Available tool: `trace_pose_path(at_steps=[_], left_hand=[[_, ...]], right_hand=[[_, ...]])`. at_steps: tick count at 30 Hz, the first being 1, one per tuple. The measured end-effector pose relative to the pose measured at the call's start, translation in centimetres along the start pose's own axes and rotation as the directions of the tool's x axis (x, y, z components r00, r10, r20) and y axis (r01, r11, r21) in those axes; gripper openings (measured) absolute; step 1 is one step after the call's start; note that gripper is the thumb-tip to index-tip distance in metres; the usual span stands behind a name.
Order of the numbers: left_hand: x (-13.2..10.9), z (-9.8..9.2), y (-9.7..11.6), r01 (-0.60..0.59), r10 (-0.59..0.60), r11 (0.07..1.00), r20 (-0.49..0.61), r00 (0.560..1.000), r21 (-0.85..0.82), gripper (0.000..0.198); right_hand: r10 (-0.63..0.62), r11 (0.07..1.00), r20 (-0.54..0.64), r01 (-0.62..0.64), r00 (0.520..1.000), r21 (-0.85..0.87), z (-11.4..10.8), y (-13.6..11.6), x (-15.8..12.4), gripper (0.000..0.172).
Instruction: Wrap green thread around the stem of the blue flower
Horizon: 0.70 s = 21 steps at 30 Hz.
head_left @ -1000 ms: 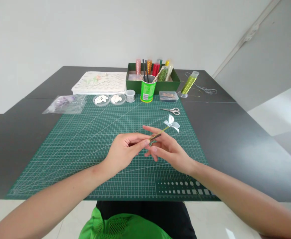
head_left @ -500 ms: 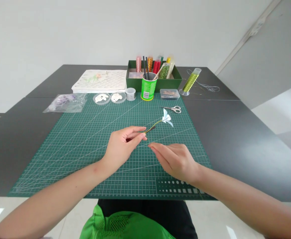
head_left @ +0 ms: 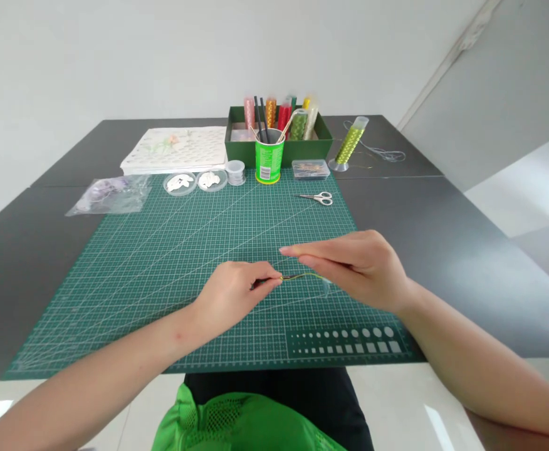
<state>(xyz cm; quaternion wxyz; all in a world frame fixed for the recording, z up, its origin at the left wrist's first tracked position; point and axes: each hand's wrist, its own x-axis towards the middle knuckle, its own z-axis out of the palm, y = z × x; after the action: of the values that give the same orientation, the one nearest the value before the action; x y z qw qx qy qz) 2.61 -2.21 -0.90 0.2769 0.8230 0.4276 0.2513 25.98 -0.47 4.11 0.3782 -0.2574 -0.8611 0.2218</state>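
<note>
Two left fingertips [head_left: 275, 279] pinch my flower stem [head_left: 312, 274] mid-frame; right hand [head_left: 366, 269], nearly closed, hold unclear, could brush and bend petals [head_left: 326, 287].

White wall [head_left: 162, 56] behind dark table [head_left: 425, 238] (seamed)

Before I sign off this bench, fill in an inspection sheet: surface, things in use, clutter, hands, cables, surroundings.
Surface: green cutting mat flat on a dark table.
Things in use: green stem, blurred pale flower at its end, slim dark piece.
Clutter: scissors, green cup, dark green box, clear plastic bag, all farther back.
Hands: left hand pinches stem and dark piece; right hand has fingers together near the flower, grip unclear.
Cables: thin pale cord looped right of the lime-green thread spool.
Surroundings: pale wall behind, tiled floor below.
</note>
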Motion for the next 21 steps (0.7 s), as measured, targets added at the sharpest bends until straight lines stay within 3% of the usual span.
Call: trace_pose_path(at_steps=[5, 9, 18, 21], left_hand=[[-0.3, 0.4, 0.3, -0.101, 0.099, 0.994, 0.049, 0.994, 0.031, 0.012], [-0.4, 0.2, 0.5, -0.112, 0.110, 0.993, 0.057, 0.992, 0.038, 0.015], [-0.5, -0.2, 0.6, -0.084, 0.084, 0.996, 0.010, 0.996, 0.015, 0.013], [-0.5, -0.5, 0.7, -0.080, 0.080, 0.997, -0.047, 0.996, 0.015, 0.013]], right_hand=[[0.133, 0.991, 0.057, -0.134, 0.989, 0.013, 0.2, 2.9, 0.3, 0.026], [0.210, 0.977, 0.086, -0.212, 0.974, 0.016, 0.6, 4.7, 0.4, 0.028], [0.257, 0.966, 0.085, -0.258, 0.963, 0.005, 1.1, 7.2, -0.3, 0.030], [0.262, 0.963, 0.149, -0.268, 0.953, 0.017, 1.7, 8.1, -0.5, 0.031]])
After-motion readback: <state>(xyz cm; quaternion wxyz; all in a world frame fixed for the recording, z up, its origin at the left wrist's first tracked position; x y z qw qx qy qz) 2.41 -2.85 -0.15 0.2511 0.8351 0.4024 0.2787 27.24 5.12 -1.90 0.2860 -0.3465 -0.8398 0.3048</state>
